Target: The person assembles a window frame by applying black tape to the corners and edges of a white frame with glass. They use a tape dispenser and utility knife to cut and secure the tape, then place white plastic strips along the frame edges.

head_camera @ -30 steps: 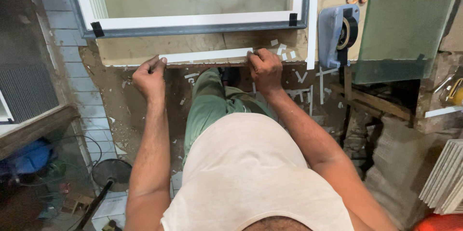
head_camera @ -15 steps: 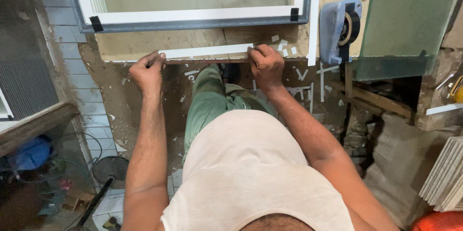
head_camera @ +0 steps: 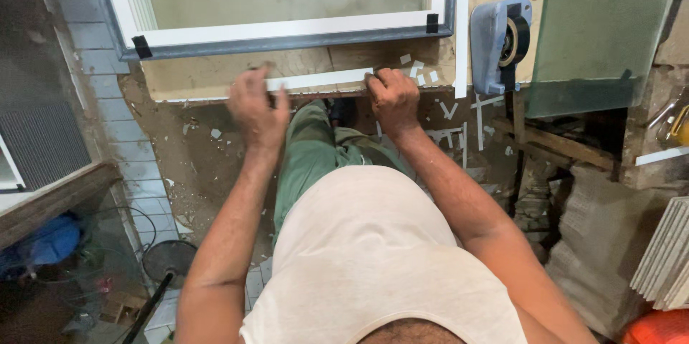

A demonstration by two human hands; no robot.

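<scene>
Both hands grip one white strip (head_camera: 319, 79) lying along the front edge of a worn workbench (head_camera: 215, 75): left hand (head_camera: 257, 110) curled over its left end, right hand (head_camera: 392, 96) closed on its right end. Just beyond the hands lies a white-framed panel (head_camera: 287, 28); right of the right hand, a blue tape dispenser (head_camera: 500, 44) and small white offcuts (head_camera: 416, 71).

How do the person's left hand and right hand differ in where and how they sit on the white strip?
The left hand lies at the left end of the white strip, fingers spread over it; the right hand is curled into a fist at its right end. The left hand looks motion-blurred, the right hand sharp. Both are bare and touch the same strip at the workbench edge.
</scene>
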